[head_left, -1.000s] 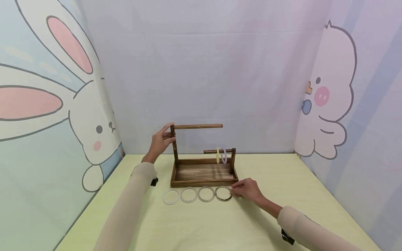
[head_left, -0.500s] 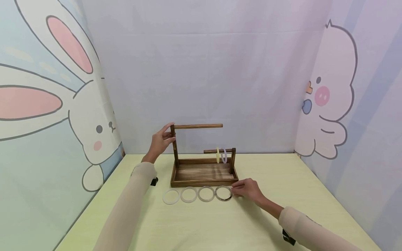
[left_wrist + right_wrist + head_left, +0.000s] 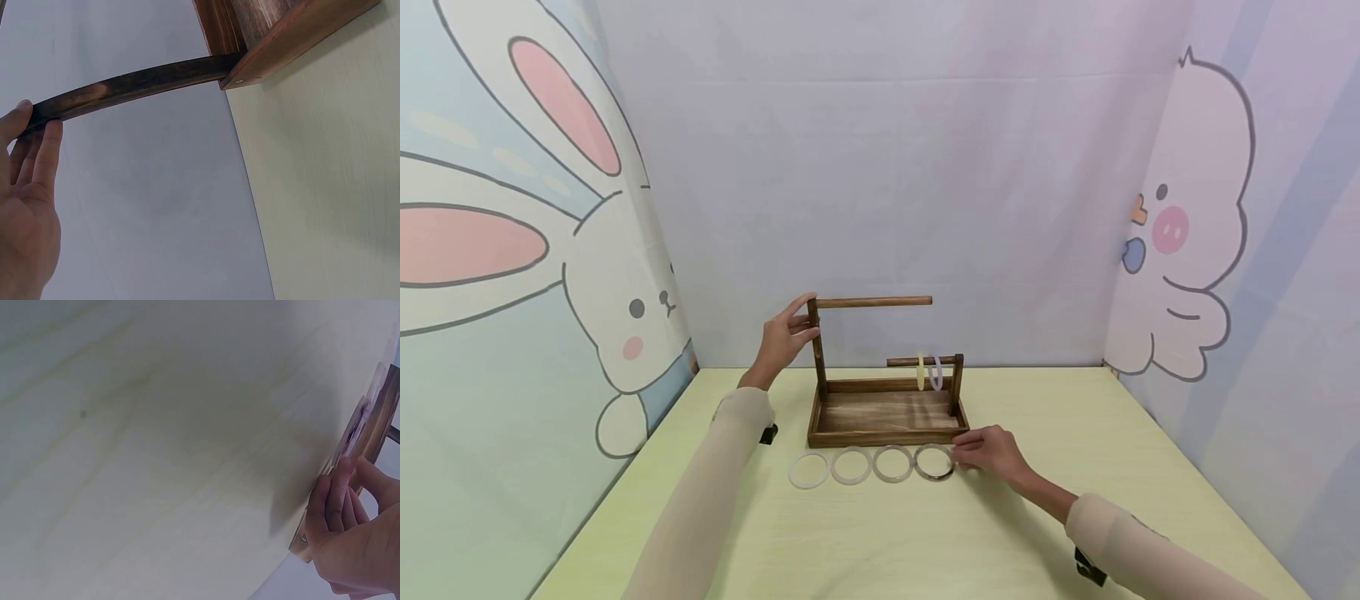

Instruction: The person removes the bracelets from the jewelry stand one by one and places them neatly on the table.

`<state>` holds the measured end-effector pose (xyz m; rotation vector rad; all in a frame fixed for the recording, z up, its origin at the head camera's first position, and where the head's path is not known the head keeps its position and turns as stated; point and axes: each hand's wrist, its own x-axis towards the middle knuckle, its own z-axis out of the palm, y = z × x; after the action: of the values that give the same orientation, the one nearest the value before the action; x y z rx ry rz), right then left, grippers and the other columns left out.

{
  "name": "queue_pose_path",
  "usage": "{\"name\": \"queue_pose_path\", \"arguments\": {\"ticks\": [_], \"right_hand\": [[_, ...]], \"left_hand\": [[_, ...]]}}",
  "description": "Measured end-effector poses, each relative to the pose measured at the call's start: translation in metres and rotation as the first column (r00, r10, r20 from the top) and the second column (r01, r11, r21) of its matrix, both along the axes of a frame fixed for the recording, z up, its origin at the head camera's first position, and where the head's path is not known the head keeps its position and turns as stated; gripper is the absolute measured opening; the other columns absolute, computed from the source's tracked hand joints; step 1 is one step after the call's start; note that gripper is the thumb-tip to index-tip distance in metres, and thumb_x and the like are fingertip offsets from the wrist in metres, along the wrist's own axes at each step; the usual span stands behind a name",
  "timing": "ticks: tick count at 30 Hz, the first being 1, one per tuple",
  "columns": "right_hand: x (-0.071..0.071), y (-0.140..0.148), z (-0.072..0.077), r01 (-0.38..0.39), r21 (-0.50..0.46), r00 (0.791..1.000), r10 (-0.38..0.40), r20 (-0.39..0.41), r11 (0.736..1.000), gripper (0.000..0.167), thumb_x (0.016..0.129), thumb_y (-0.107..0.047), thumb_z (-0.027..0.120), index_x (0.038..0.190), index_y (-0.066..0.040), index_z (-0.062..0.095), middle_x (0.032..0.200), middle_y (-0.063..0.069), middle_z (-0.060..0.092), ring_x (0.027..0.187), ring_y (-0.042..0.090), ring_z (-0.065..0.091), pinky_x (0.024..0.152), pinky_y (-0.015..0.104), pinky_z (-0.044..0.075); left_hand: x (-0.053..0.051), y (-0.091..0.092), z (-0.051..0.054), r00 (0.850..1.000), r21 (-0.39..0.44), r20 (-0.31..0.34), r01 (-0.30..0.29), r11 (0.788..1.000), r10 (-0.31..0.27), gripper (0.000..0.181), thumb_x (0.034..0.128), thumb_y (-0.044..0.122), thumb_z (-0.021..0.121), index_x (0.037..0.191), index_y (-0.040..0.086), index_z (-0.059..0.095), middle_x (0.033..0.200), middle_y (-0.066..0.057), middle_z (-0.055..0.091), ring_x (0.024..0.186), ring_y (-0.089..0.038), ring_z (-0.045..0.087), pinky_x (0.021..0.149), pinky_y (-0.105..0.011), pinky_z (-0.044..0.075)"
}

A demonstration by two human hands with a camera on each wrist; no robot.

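Note:
A brown wooden rack (image 3: pixel 887 439) with a tray base and two side bars stands on the table. My left hand (image 3: pixel 778 343) grips the top of its tall left post (image 3: pixel 137 84), thumb on one side and fingers on the other. Before the tray, several ring-shaped bangles lie flat in a row. At the right end is a clear bangle with dark markings (image 3: pixel 935 479); my right hand (image 3: pixel 992 454) pinches its right edge, the contact partly hidden by the fingers. A yellow bangle (image 3: pixel 921 372) and a lavender bangle (image 3: pixel 939 372) hang on the lower bar.
To the left of the marked bangle lie a pale bangle (image 3: pixel 892 481), another pale bangle (image 3: pixel 851 483) and a white bangle (image 3: pixel 808 487). The upper bar (image 3: pixel 876 302) reaches right from the tall post. Cloth walls (image 3: pixel 895 192) with cartoon animals surround the pale yellow-green table (image 3: pixel 880 542).

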<state>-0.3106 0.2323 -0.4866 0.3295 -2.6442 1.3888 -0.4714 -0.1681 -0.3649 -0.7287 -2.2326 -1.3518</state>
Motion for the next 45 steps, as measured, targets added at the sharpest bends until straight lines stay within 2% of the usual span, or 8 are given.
{"name": "queue_pose_path", "arguments": {"ticks": [8,15,19,23,27,31,36,45], "right_hand": [[-0.007,-0.005,0.007,-0.001,-0.008,0.998,0.0,-0.058,1.0,0.023,0.088,-0.01,0.085,0.107,0.002,0.081,0.09,0.011,0.08,0.08,0.021,0.079,0.066,0.023,0.063],[-0.016,-0.016,0.017,0.021,-0.044,0.998,-0.023,-0.055,0.999,0.027,0.091,-0.013,0.082,0.112,0.005,0.078,0.092,0.011,0.08,0.083,0.021,0.078,0.07,0.025,0.064],[-0.021,-0.025,0.024,0.05,-0.019,0.994,-0.051,-0.093,0.999,0.026,0.09,-0.016,0.084,0.11,0.0,0.08,0.092,0.009,0.08,0.085,0.02,0.078,0.069,0.026,0.063],[-0.026,-0.031,0.029,0.04,-0.014,0.993,-0.041,-0.107,0.999,0.024,0.09,-0.014,0.083,0.11,-0.001,0.081,0.092,0.009,0.08,0.08,0.019,0.078,0.066,0.025,0.063],[-0.032,-0.036,0.033,0.044,-0.021,0.992,-0.046,-0.119,0.999,0.021,0.09,-0.012,0.083,0.108,-0.003,0.081,0.092,0.008,0.08,0.081,0.018,0.078,0.067,0.024,0.063],[-0.037,-0.04,0.037,0.038,-0.056,0.988,-0.046,-0.148,0.998,0.018,0.091,-0.01,0.082,0.106,-0.001,0.081,0.093,0.011,0.08,0.082,0.027,0.079,0.068,0.026,0.064],[-0.041,-0.043,0.041,0.011,-0.123,0.991,-0.028,-0.134,0.992,0.019,0.093,-0.006,0.079,0.11,0.003,0.079,0.097,0.018,0.079,0.084,0.041,0.076,0.07,0.027,0.065],[-0.043,-0.049,0.047,0.034,-0.185,0.99,-0.059,-0.129,0.982,0.027,0.091,-0.004,0.08,0.114,0.01,0.075,0.101,0.022,0.077,0.086,0.045,0.075,0.072,0.037,0.066]], "left_hand": [[-0.001,-0.001,0.0,1.0,-0.009,-0.014,-0.009,1.0,0.009,0.072,0.0935,-0.002,0.075,0.154,0.029,0.051,0.126,-0.023,0.071,0.117,-0.034,0.07,0.095,-0.046,0.061],[0.0,0.0,0.001,1.0,-0.009,-0.019,-0.007,1.0,0.007,0.072,0.0938,-0.002,0.074,0.155,0.028,0.051,0.126,-0.023,0.07,0.117,-0.035,0.07,0.096,-0.046,0.061],[0.001,0.0,0.0,1.0,-0.006,-0.028,-0.003,1.0,0.003,0.072,0.0935,-0.003,0.074,0.155,0.025,0.05,0.126,-0.024,0.07,0.117,-0.036,0.07,0.095,-0.047,0.061],[0.001,0.001,-0.001,0.999,-0.004,-0.037,0.009,1.0,-0.009,0.072,0.0932,-0.004,0.074,0.156,0.022,0.05,0.126,-0.026,0.07,0.117,-0.038,0.069,0.094,-0.047,0.061],[0.002,0.0,-0.001,1.0,0.003,-0.023,0.008,1.0,-0.008,0.072,0.0932,-0.002,0.075,0.155,0.024,0.05,0.126,-0.025,0.07,0.117,-0.037,0.069,0.095,-0.045,0.061],[0.002,-0.001,-0.001,1.0,0.011,-0.017,0.008,1.0,-0.008,0.072,0.093,-0.002,0.075,0.155,0.024,0.051,0.126,-0.024,0.07,0.118,-0.036,0.07,0.096,-0.044,0.061],[0.002,-0.001,0.0,1.0,0.01,-0.019,0.022,1.0,-0.022,0.07,0.0931,-0.002,0.075,0.155,0.019,0.051,0.126,-0.024,0.07,0.118,-0.036,0.07,0.096,-0.044,0.061],[0.002,0.0,0.001,1.0,0.007,-0.01,0.014,1.0,-0.014,0.072,0.093,-0.002,0.075,0.154,0.027,0.052,0.126,-0.023,0.071,0.117,-0.034,0.07,0.095,-0.045,0.061]]}}
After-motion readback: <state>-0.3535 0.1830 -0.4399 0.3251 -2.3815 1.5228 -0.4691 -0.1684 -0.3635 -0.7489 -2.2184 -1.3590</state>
